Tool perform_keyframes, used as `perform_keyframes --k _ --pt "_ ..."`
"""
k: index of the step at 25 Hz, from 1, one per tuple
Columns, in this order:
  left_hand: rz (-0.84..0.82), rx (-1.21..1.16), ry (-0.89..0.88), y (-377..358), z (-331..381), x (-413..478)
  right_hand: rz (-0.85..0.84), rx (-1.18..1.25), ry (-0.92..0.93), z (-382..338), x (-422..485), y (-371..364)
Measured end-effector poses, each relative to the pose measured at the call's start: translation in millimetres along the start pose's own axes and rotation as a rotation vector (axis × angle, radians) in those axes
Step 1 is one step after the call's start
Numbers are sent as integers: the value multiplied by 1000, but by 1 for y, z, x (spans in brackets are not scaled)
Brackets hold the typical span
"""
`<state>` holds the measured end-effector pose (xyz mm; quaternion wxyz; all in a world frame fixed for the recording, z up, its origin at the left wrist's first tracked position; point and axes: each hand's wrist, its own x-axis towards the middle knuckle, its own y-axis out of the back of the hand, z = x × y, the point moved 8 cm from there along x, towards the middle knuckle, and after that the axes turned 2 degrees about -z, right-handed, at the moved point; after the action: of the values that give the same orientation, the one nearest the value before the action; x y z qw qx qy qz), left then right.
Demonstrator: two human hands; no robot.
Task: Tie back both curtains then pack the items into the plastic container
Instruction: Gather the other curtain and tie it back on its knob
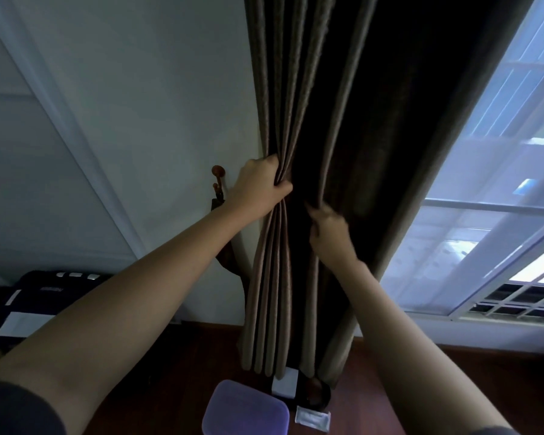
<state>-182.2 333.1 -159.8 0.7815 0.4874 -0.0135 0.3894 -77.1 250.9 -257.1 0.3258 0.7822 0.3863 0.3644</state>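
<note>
Head view, the only one.

- Curtain (311, 120): dark brown, heavy, hangs from 12 o'clock down through the middle of the frame to the wooden floor (170, 372). Its folds are bunched together at mid-height.
- Left hand (258, 183): just off centre toward 11 o'clock. Fingers and thumb are wrapped round the left-hand bundle of folds, gripping it firmly; the folds narrow where they are squeezed.
- Right hand (327, 230): at 4 o'clock from the left hand, near it but apart. It is blurred. The fingers are curled onto a single fold further right and appear to pinch it.
- Wall hook (218, 175): a reddish-brown knob on the pale wall (154, 89), at 9 o'clock just beside the left hand.
- Tieback strap (230, 255): dark, hangs down from the hook, partly hidden behind the left forearm. It is not round the curtain.
- Window (500, 183): at 3 o'clock, white-framed and bright.
- Plastic container (245, 409): at 6 o'clock on the floor, purple lid on top, just in front of the curtain hem.
- White box (285, 383): at 1 o'clock from the container, touching the hem.
- White packet (313, 419): at 3 o'clock from the container, flat on the floor.
- Dark round item (319, 394): just above the packet; I cannot tell what it is.
- Dark case (44, 293): at 8 o'clock, against the wall.
</note>
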Motion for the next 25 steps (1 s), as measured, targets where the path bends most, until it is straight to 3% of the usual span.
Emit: perform_keyframes --k 3,16,20,21,22,25 --pt "7 -24 -40 -3 4 2 -141 56 71 -6 -21 -40" --pt "-53 -96 -75 -16 30 -1 -135 -77 43 -15 -41 -46" --pt "91 130 -106 -15 46 1 -229 -142 12 -16 -45 -40" --pt "112 142 -88 -14 44 2 -146 -194 4 -12 -46 -28" --pt "110 133 -71 -14 40 4 70 -224 -11 -9 -48 -3" --pt "93 90 -68 -13 28 1 868 -11 -235 22 -78 91"
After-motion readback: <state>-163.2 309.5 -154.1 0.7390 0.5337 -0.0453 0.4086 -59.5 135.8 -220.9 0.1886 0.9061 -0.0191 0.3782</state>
